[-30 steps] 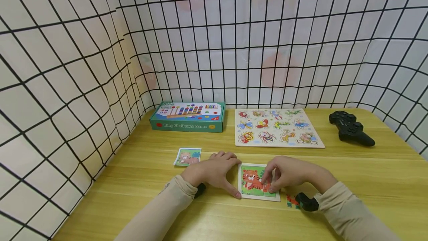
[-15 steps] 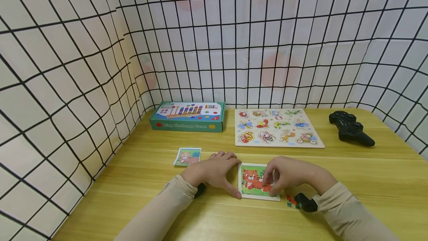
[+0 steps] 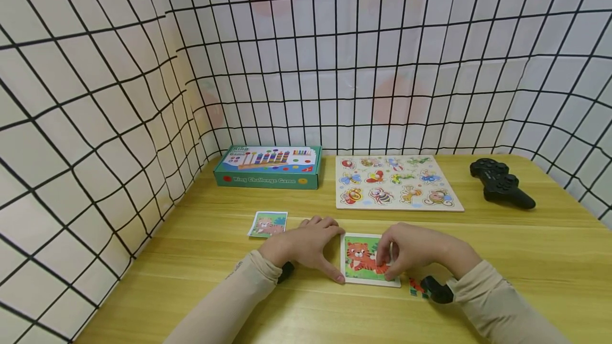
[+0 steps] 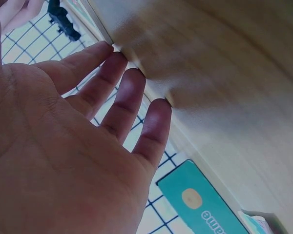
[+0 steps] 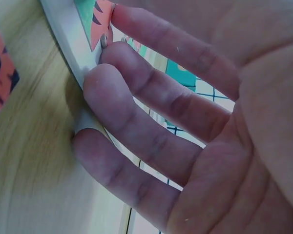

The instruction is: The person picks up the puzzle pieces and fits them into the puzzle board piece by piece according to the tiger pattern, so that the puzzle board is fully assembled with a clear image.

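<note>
A small square tiger puzzle in a pale wooden frame lies on the table, showing an orange tiger on green. My left hand rests at its left side, thumb and forefinger spread against the frame; in the left wrist view the other fingers are extended with their tips on the tabletop. Over the puzzle's right part, my right hand pinches an orange-and-green puzzle piece between thumb and forefinger. Much of that piece is hidden by the fingers. A loose striped piece lies right of the frame, partly behind the wrist camera.
A tiger picture card lies left of the left hand. Behind stand a green Ring Challenge Game box and an insect puzzle board. A black game controller sits at the far right. Black-gridded white cloth surrounds the table.
The puzzle piece under my right hand sits flatter in the frame, and the right fingers have shifted very slightly. My left hand has stayed in place.
</note>
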The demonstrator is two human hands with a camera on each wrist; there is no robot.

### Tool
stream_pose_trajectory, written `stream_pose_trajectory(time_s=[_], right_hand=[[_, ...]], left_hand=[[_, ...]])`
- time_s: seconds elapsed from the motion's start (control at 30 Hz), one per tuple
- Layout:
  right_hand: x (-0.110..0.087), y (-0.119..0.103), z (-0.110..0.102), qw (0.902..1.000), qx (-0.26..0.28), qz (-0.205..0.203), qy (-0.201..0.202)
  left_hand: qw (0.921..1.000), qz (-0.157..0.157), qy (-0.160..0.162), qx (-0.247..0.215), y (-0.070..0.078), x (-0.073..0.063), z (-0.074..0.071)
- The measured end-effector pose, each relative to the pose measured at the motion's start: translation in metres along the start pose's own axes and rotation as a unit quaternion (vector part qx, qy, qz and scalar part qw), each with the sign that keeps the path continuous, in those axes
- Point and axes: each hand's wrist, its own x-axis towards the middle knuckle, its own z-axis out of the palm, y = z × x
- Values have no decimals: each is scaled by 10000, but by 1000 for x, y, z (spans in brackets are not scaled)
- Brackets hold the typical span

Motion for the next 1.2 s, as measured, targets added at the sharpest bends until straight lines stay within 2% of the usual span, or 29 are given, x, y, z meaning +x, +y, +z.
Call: stream_pose_trajectory(time_s=[0.23, 0.33, 0.67, 0.9, 1.0, 1.2], right_hand=[[-5, 3, -6, 9996, 47, -268, -40], [-10, 3, -12, 9995, 135, -240, -127], [-28, 1, -28, 9972, 349, 529, -386], [-40, 9, -22, 9938, 364, 940, -475], [-44, 11, -18, 9939, 426, 884, -501], [-46, 16, -12, 9966, 457, 492, -484]], left_hand=[[10000, -18, -4, 28, -1, 0, 0], [10000, -33, -13, 14, 0, 0, 0], [10000, -17, -9, 51, 0, -1, -1], [10000, 61, 16, 74, 1, 1, 0], [10000, 44, 9, 31, 2, 1, 0], [10000, 23, 14, 36, 0, 1, 1]])
